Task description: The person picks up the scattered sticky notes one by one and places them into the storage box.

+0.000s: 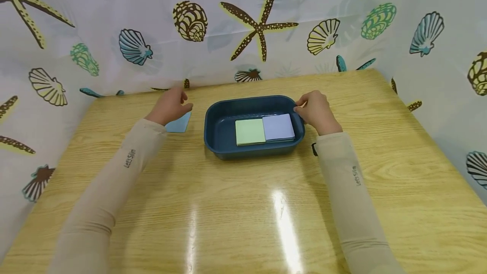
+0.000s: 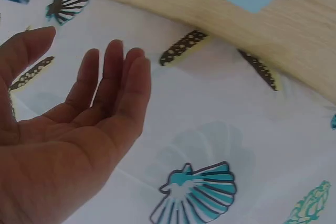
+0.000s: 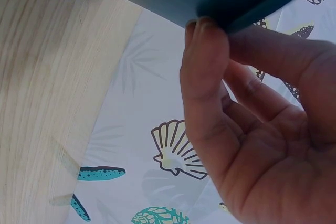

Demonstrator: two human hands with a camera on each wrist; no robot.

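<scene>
A dark blue plastic bin (image 1: 224, 154) stands on the table in the head view. Inside it, side by side, lie a pale green sticky note pad (image 1: 250, 131) and a lavender sticky note pad (image 1: 278, 127). My right hand (image 1: 316, 111) pinches the bin's right rim between thumb and fingers, also seen in the right wrist view. To the left of the bin, my left hand (image 1: 170, 107) hovers with relaxed fingers and holds nothing. Partly hidden under it, a light blue paper square (image 1: 179, 124) lies on the table.
The wooden table (image 1: 243, 206) reaches back to a white curtain (image 1: 160, 7) printed with shells and starfish, which also hangs along both sides. Light-coloured sleeves cover both forearms. A small black band shows at the right wrist.
</scene>
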